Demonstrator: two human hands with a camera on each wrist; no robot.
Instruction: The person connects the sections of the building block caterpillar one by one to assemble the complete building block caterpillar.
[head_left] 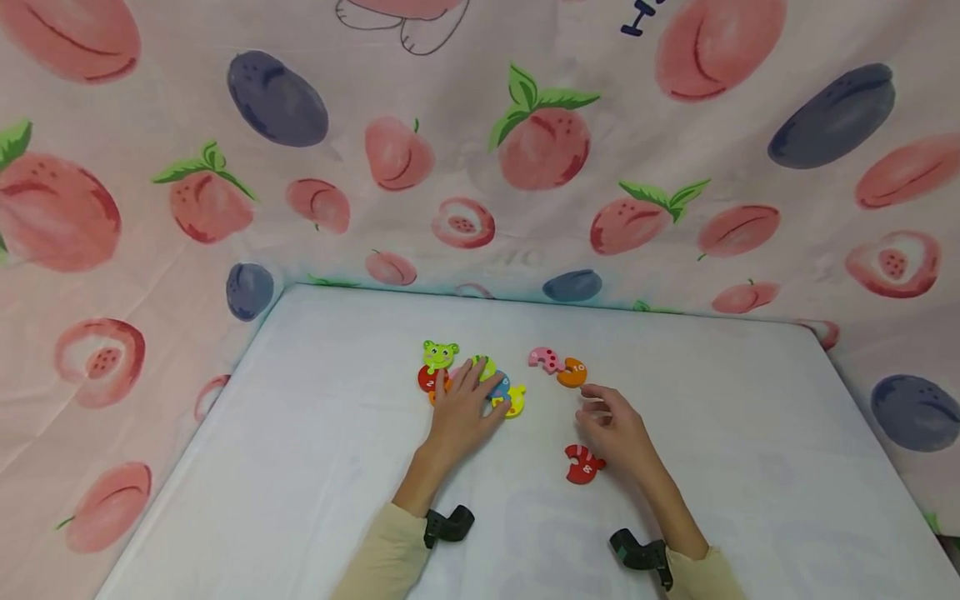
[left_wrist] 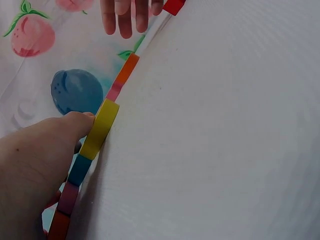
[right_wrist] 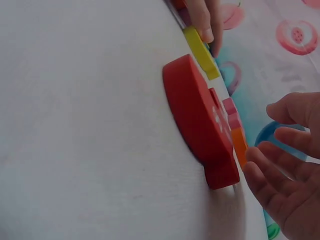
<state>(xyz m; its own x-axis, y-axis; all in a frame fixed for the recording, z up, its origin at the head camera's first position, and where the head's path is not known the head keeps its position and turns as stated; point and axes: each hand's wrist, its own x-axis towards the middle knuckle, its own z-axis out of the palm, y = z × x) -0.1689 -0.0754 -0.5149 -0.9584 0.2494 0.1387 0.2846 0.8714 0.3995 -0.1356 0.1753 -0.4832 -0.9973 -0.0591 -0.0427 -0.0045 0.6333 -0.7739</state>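
My left hand [head_left: 462,412] lies with fingers spread over a cluster of joined wooden puzzle pieces. A green animal-face piece [head_left: 439,355], a red piece [head_left: 427,379], a blue piece [head_left: 499,386] and a yellow piece [head_left: 516,402] show around its fingers; the rest is partly hidden. In the left wrist view the thumb touches the edge of the yellow piece [left_wrist: 100,130]. My right hand [head_left: 617,429], fingers relaxed and holding nothing, hovers between an orange piece numbered 10 [head_left: 572,373] and a red piece [head_left: 583,465]. A pink spotted piece [head_left: 546,360] sits against the orange one.
A white table [head_left: 750,467] carries all the pieces. Behind it and at its left hangs a pale cloth [head_left: 465,108] printed with peaches and dark blue ovals. Each wrist wears a black camera mount, one [head_left: 450,527] on the left and one [head_left: 641,552] on the right.
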